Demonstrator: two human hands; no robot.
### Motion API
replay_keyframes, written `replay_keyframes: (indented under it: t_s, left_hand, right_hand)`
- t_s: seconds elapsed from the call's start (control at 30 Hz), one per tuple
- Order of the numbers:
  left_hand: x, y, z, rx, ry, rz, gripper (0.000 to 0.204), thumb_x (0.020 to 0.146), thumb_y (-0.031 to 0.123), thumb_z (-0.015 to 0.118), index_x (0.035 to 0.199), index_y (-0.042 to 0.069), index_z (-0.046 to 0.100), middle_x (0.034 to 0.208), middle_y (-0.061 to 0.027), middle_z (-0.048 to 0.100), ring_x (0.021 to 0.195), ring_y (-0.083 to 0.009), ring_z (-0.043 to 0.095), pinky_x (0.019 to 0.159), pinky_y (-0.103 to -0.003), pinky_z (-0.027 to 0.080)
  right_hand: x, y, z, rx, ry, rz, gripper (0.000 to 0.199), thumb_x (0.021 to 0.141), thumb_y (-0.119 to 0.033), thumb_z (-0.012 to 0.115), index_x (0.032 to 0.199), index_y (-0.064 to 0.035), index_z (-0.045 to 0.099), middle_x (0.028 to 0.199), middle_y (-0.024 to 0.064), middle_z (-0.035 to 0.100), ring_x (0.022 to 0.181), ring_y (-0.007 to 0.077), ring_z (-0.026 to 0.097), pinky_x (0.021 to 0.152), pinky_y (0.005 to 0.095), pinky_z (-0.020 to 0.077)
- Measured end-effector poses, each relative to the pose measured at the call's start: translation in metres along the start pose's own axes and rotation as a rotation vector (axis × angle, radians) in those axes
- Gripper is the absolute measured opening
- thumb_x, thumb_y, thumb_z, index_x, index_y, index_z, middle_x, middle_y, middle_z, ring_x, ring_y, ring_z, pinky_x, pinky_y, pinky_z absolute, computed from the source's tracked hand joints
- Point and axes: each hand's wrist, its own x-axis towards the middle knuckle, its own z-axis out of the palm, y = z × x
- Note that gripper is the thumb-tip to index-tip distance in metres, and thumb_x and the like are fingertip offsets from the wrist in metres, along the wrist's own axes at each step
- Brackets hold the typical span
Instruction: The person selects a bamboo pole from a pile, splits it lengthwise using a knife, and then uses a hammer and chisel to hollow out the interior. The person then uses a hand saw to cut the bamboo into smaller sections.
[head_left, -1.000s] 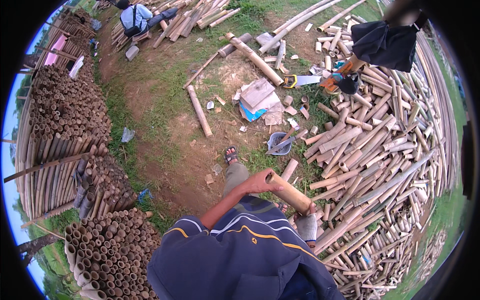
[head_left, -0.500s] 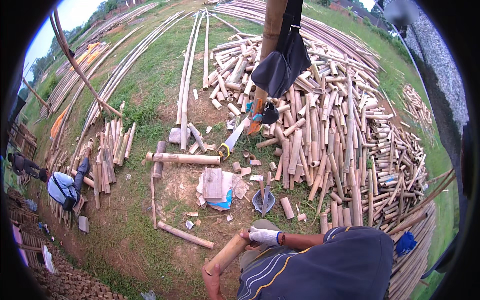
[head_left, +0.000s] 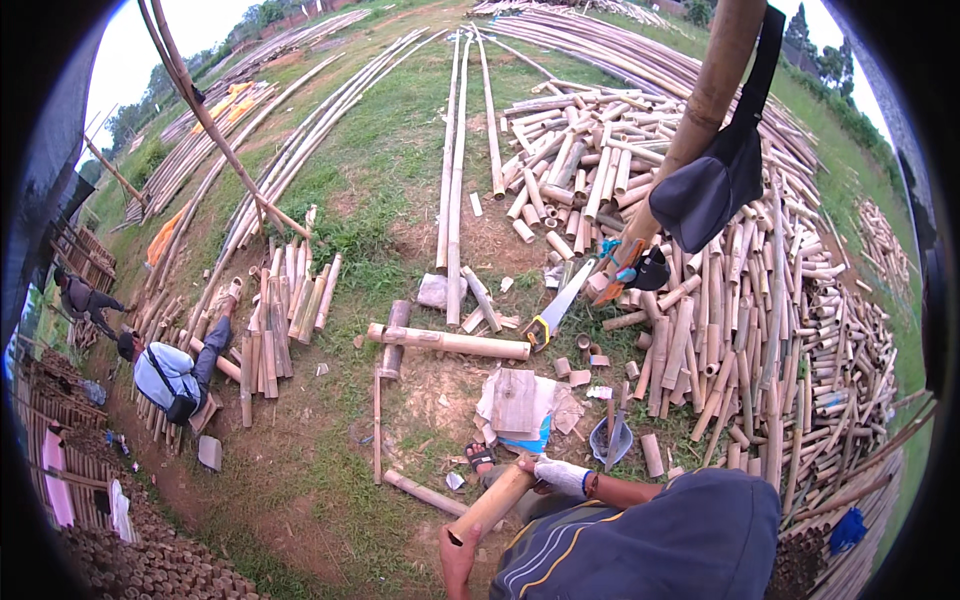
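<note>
Bare left hand (head_left: 457, 562) cups, white-gloved right hand (head_left: 560, 477) clasps opposite ends of that tan hollow bamboo tube (head_left: 496, 501); dark-sandalled foot (head_left: 480, 459) reappears!

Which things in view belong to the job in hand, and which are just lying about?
In hand:
- bamboo section, left hand at its near end, gloved right hand at its far end

Seemingly just about, untouched now:
- saw
- flat board
- basin
- black bag, hanging beside the pole
</note>
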Motion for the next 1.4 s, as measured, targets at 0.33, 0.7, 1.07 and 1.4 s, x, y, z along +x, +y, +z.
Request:
replay_keyframes:
  t_s: [0.33,0.7,1.07,1.4]
  left_hand:
    - [0.232,0.156,-0.097,-0.048,0.073,0.239,0.067,0.083,0.046,0.094,0.120,0.001,0.061,0.101,-0.0056,0.064,0.091,-0.0162,0.059,0.083,-0.034,0.051]
    - [0.365,0.221,-0.139,0.266,-0.182,0.215,0.079,0.080,0.051,0.095,0.130,0.000,0.061,0.110,-0.0109,0.070,0.102,-0.0183,0.067,0.091,-0.034,0.055]
    - [0.490,0.238,-0.196,0.394,-0.562,0.421,0.081,0.079,0.052,0.093,0.137,0.007,0.059,0.129,-0.0166,0.066,0.119,-0.0321,0.066,0.102,-0.047,0.053]
    - [0.569,0.196,-0.271,0.392,-0.745,0.295,0.081,0.080,0.039,0.093,0.144,0.008,0.055,0.126,-0.0158,0.066,0.117,-0.0336,0.068,0.100,-0.046,0.054]
  right_hand:
    - [0.176,-0.134,0.100,0.335,-0.114,-0.057,0.046,0.104,-0.054,0.068,0.127,-0.0148,0.061,0.103,0.0089,0.066,0.086,0.0247,0.068,0.078,0.0392,0.0604]
    - [0.223,-0.184,0.150,0.669,0.126,-0.041,0.038,0.101,-0.045,0.075,0.118,-0.0160,0.058,0.094,0.0073,0.060,0.076,0.0224,0.060,0.060,0.0346,0.0485]
    - [0.307,-0.163,0.282,1.327,0.031,0.019,0.109,0.085,-0.072,0.077,0.164,-0.0125,0.031,0.168,0.0146,0.032,0.145,0.0390,0.045,0.110,0.0549,0.0460]
    - [0.349,-0.248,0.364,1.058,-0.175,-0.007,0.057,0.101,-0.041,0.066,0.146,-0.0099,0.052,0.141,0.0125,0.064,0.128,0.0345,0.062,0.115,0.0546,0.0451]
